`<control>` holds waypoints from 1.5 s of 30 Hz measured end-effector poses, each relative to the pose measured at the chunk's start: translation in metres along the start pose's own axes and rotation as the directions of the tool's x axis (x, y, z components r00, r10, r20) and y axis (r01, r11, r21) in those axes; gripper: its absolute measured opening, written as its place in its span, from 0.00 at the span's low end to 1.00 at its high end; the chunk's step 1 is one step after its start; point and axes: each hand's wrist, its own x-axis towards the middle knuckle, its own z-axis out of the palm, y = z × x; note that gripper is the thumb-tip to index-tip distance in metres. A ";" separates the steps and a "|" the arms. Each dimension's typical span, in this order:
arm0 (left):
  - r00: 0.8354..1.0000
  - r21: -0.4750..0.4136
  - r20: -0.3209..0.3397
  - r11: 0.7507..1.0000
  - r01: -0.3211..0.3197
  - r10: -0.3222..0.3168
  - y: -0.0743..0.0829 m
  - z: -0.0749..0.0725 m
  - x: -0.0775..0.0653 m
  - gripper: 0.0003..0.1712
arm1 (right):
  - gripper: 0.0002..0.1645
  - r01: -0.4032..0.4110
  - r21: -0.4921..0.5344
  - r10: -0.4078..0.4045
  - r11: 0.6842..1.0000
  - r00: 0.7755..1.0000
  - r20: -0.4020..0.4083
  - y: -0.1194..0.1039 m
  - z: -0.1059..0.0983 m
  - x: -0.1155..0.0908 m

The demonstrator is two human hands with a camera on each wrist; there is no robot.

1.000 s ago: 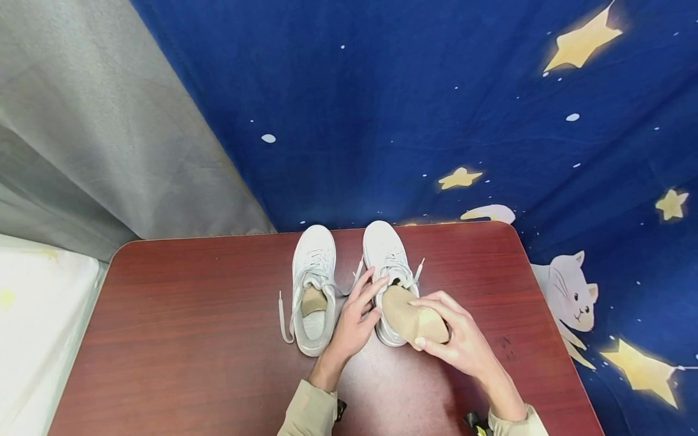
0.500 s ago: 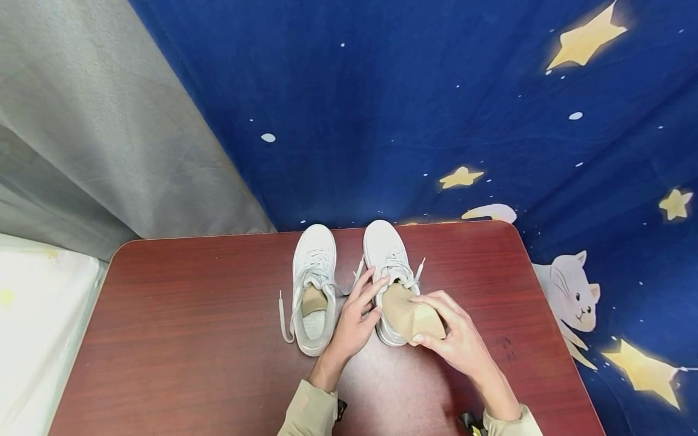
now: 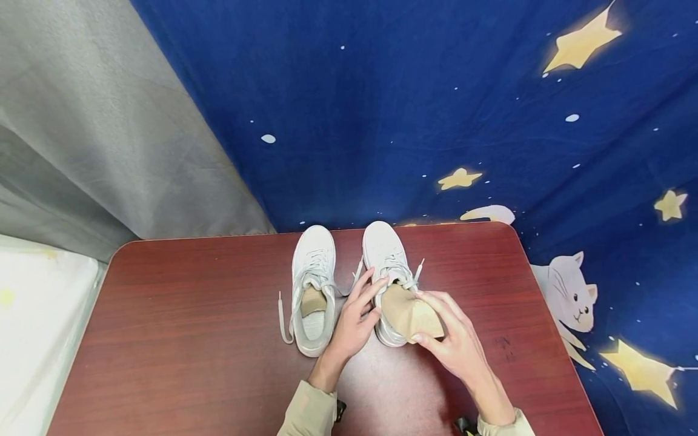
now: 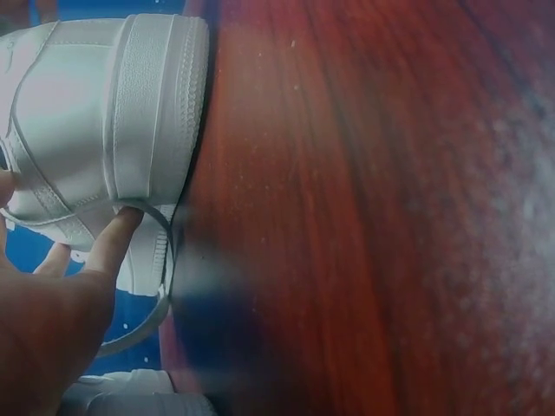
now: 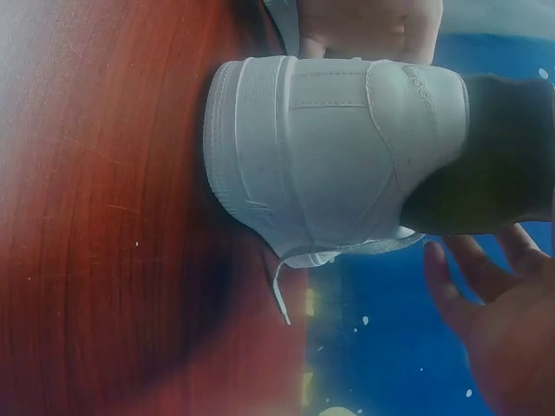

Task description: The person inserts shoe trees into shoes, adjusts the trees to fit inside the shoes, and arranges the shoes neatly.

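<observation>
Two white lace-up sneakers stand side by side, toes to the far edge. In the right sneaker (image 3: 384,242), a tan shoe insert (image 3: 403,309) sticks up out of the opening and leans right; in the right wrist view it looks dark. My right hand (image 3: 455,339) pinches its upper end between thumb and fingers. My left hand (image 3: 355,321) rests against that sneaker's left side, its fingers extended and spread. Another tan piece (image 3: 313,300) lies inside the left sneaker (image 3: 315,248). The front of the insert is hidden in the shoe.
Both sneakers are on a reddish-brown table (image 3: 207,339). Loose shoelaces hang beside them, one lace (image 3: 282,318) lying left of the left sneaker. Behind the table hangs a blue curtain (image 3: 349,121) with stars, and a grey curtain (image 3: 109,133) hangs at left.
My right hand has shifted slightly left, and the insert's upper end has moved left with it. The left hand and both sneakers have stayed in place.
</observation>
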 end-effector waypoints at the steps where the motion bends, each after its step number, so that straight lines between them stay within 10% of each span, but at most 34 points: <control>1: 1.000 -0.004 0.001 1.000 0.004 -0.004 0.000 0.000 0.000 0.31 | 0.44 0.003 -0.012 -0.003 1.000 1.000 -0.003 -0.001 0.000 0.001; 31: 0.999 -0.023 -0.009 0.999 0.046 -0.046 0.003 -0.001 0.001 0.31 | 0.35 -0.016 0.194 0.016 0.981 1.000 0.002 -0.024 -0.001 0.022; 45: 0.999 -0.033 -0.005 0.998 0.047 -0.047 0.003 -0.001 0.001 0.30 | 0.35 -0.014 0.120 0.016 0.993 1.000 -0.014 -0.020 0.006 0.021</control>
